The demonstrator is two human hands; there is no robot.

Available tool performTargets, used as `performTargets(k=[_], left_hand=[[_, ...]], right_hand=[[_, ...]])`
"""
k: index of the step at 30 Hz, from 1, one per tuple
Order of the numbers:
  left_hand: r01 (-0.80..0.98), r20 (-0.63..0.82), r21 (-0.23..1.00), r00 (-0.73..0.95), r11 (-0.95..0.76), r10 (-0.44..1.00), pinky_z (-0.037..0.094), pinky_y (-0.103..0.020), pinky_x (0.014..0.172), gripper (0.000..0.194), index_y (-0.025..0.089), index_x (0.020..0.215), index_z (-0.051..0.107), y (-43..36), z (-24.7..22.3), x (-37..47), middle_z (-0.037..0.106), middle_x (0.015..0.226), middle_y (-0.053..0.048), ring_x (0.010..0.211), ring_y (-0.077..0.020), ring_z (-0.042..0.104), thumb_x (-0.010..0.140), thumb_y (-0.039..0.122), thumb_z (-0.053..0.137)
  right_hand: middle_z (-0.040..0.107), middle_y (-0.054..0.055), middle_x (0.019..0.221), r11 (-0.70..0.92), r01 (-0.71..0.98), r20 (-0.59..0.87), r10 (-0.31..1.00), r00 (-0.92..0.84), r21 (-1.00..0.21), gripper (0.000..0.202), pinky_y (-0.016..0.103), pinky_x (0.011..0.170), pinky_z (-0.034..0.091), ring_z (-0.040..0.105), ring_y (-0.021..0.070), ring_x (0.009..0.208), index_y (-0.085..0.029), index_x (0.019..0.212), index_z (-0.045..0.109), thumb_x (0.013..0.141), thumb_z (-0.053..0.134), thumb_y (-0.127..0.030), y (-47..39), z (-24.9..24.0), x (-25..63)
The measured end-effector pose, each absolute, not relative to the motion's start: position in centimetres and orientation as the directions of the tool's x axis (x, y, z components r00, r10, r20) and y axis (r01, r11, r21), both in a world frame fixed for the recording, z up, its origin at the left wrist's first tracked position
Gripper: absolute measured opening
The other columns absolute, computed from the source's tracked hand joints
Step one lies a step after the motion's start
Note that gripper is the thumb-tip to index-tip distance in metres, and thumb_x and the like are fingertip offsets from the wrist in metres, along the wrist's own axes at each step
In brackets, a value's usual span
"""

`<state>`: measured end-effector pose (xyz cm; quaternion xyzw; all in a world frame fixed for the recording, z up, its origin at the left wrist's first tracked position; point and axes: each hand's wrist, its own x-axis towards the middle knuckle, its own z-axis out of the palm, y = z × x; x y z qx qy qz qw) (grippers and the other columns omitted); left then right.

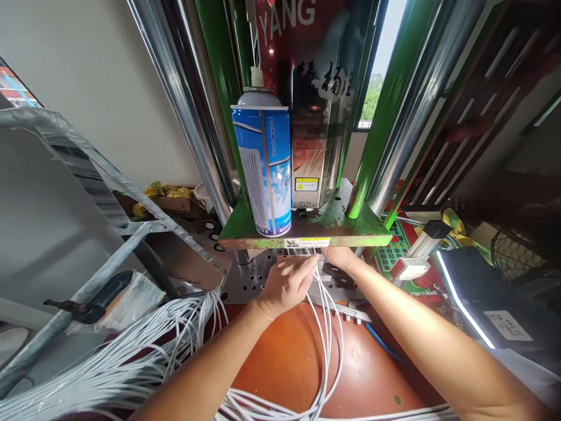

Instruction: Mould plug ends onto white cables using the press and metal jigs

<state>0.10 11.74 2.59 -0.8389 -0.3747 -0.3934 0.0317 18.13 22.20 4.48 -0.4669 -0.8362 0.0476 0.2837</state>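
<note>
My left hand (289, 282) is closed on several thin white cables (325, 327), just below the front edge of a green machine plate (254, 241). The cables run up between the fingers under the plate and hang in a loop over the orange-brown table (272, 345). My right hand (336, 257) reaches under the same plate, to the right of the cables. Its fingers are hidden by the plate's edge. A grey metal bar with notches (350, 313) lies on the table below my right forearm.
On the plate stands a blue spray can (265, 169). Steel columns (175, 88) rise at both sides. A large bundle of white cables (131, 345) spreads at the left, near a metal ladder-like frame (109, 166). A green button panel (392, 252) and a black device (491, 298) are at the right.
</note>
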Motion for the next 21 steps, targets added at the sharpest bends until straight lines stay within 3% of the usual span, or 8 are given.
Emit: performTargets(k=[3,7,10,13,18,21], left_hand=[[0.601,0.800,0.257,0.307,-0.757,0.515,0.058,-0.037,0.099,0.037,0.020,0.138,0.062,12.0,2.1,-0.8,0.077,0.122,-0.011,0.110,-0.0217,0.074,0.103,0.015,0.051],[0.716,0.863,0.316,0.057,-0.623,0.503,0.059,-0.035,0.085,0.020,0.020,0.117,0.069,12.5,1.5,-1.5,0.077,0.098,-0.008,0.091,-0.0212,0.073,0.099,0.016,0.061],[0.771,0.865,0.333,-0.020,-0.542,0.502,0.057,-0.039,0.085,0.010,0.019,0.106,0.070,13.0,1.2,-1.6,0.074,0.094,-0.008,0.091,-0.0240,0.070,0.099,0.018,0.062],[0.782,0.853,0.347,-0.034,-0.518,0.521,0.056,-0.042,0.089,0.011,0.018,0.107,0.069,12.9,1.1,-1.3,0.073,0.097,-0.009,0.095,-0.0260,0.068,0.100,0.018,0.061],[0.819,0.785,0.332,0.034,-0.467,0.618,0.052,-0.046,0.097,0.018,0.019,0.116,0.069,12.0,1.4,-0.5,0.072,0.108,-0.011,0.106,-0.0284,0.065,0.101,0.024,0.060],[0.853,0.741,0.283,0.096,-0.439,0.665,0.046,-0.053,0.111,0.029,0.017,0.127,0.066,11.5,1.6,0.0,0.071,0.125,-0.015,0.120,-0.0319,0.063,0.101,0.028,0.060]], right_hand=[[0.073,0.015,0.111,0.565,0.764,0.390,0.809,-0.439,-0.313,0.029,0.038,0.091,0.052,0.066,0.0267,0.104,-0.014,0.108,0.071,0.106,0.042,-0.018,19.3,4.1,18.4],[0.074,0.014,0.115,0.632,0.729,0.343,0.768,-0.541,-0.264,0.029,0.039,0.097,0.045,0.065,0.0279,0.109,-0.017,0.112,0.069,0.109,0.040,-0.025,16.5,4.4,17.5],[0.076,0.012,0.108,0.672,0.704,0.283,0.738,-0.612,-0.230,0.025,0.035,0.090,0.045,0.067,0.0258,0.100,-0.020,0.114,0.068,0.107,0.045,-0.028,16.5,4.9,16.4],[0.076,0.013,0.105,0.670,0.710,0.256,0.741,-0.621,-0.218,0.026,0.033,0.085,0.044,0.068,0.0248,0.094,-0.018,0.112,0.069,0.107,0.044,-0.026,17.0,5.1,15.8],[0.074,0.012,0.120,0.676,0.696,0.286,0.735,-0.615,-0.242,0.030,0.033,0.096,0.043,0.065,0.0235,0.107,-0.018,0.119,0.067,0.110,0.040,-0.029,17.0,5.2,16.7],[0.074,0.014,0.117,0.651,0.712,0.308,0.756,-0.578,-0.262,0.038,0.034,0.097,0.044,0.065,0.0236,0.108,-0.013,0.122,0.066,0.110,0.030,-0.023,16.1,5.4,17.6]])
